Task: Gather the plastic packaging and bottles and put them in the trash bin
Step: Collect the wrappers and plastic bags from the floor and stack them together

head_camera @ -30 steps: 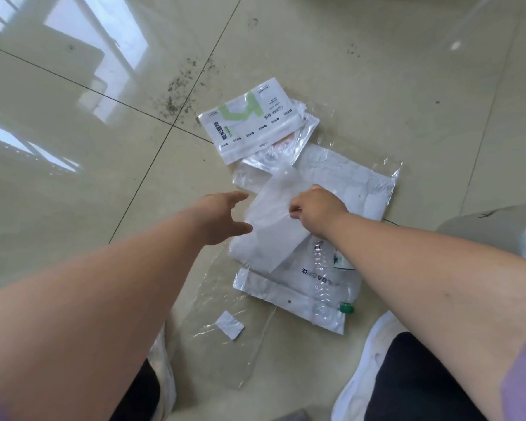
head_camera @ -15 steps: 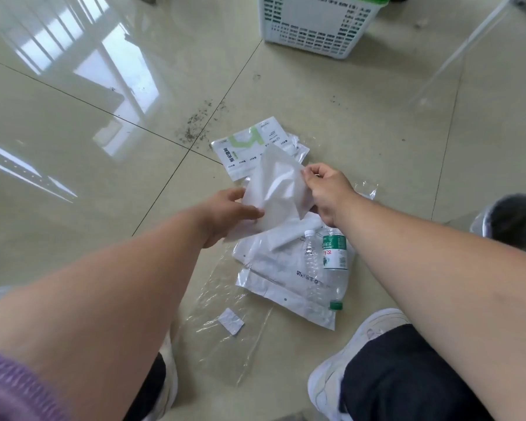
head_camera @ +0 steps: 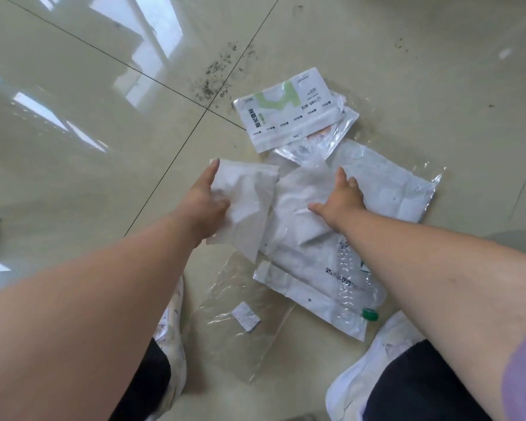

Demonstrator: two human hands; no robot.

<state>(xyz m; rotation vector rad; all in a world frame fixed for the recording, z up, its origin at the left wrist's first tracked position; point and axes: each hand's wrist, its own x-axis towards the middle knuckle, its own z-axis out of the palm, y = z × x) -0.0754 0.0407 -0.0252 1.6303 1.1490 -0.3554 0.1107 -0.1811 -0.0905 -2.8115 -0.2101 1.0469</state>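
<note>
A heap of plastic packaging lies on the tiled floor in front of me. My left hand (head_camera: 208, 197) holds a frosted white bag (head_camera: 249, 202) just above the floor. With fingers spread, my right hand (head_camera: 340, 197) presses on another frosted bag (head_camera: 298, 205) on top of the heap. Under it lie a large white printed bag (head_camera: 313, 287) and a clear sheet (head_camera: 407, 180). A clear plastic bottle (head_camera: 356, 287) with a green cap (head_camera: 370, 314) rests on the printed bag, partly hidden by my right forearm. A white and green pouch (head_camera: 289, 107) lies at the far end.
A clear plastic sheet (head_camera: 237, 314) with a small white label (head_camera: 246, 316) lies near my left shoe (head_camera: 172, 335). My right shoe (head_camera: 368, 360) is at the lower right. Dark specks of dirt (head_camera: 216, 83) dot the floor beyond the heap. No bin shows in this view.
My right hand has let go of the frosted bag, which now stays in my left hand, and has dropped onto the heap. The view has tilted down, so the white basket is out of sight.
</note>
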